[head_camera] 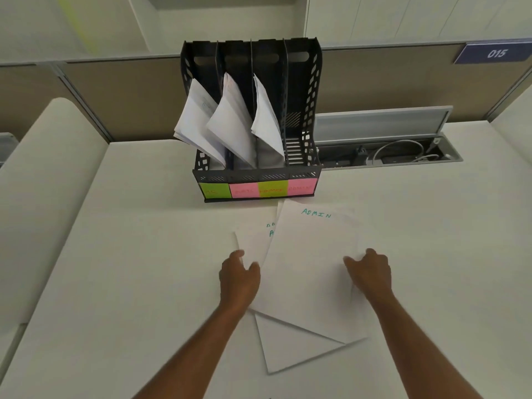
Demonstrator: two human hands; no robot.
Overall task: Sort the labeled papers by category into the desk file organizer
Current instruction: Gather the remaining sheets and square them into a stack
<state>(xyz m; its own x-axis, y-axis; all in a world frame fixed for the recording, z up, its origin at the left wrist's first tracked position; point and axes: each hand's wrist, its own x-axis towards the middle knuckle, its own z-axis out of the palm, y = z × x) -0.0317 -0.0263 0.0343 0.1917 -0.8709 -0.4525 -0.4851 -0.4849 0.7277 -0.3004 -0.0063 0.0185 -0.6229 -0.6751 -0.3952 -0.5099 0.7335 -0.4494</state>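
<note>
A black desk file organizer [312, 90] with several slots stands at the back of the desk. Its three left slots hold white papers [230, 122]; the rightmost slot looks empty. Green and pink sticky labels [257, 189] run along its front. In front of it lies a loose pile of white sheets; the top sheet [311, 269] reads "ADMIN" in green. My left hand [239, 279] grips the pile's left edge. My right hand [371, 272] grips the top sheet's right edge.
A white desk [129, 269] lies under everything. Behind the organizer runs a beige partition wall. To its right an open cable tray [385, 152] holds cables and plugs. A blue sign reading 015 [493, 53] hangs at top right.
</note>
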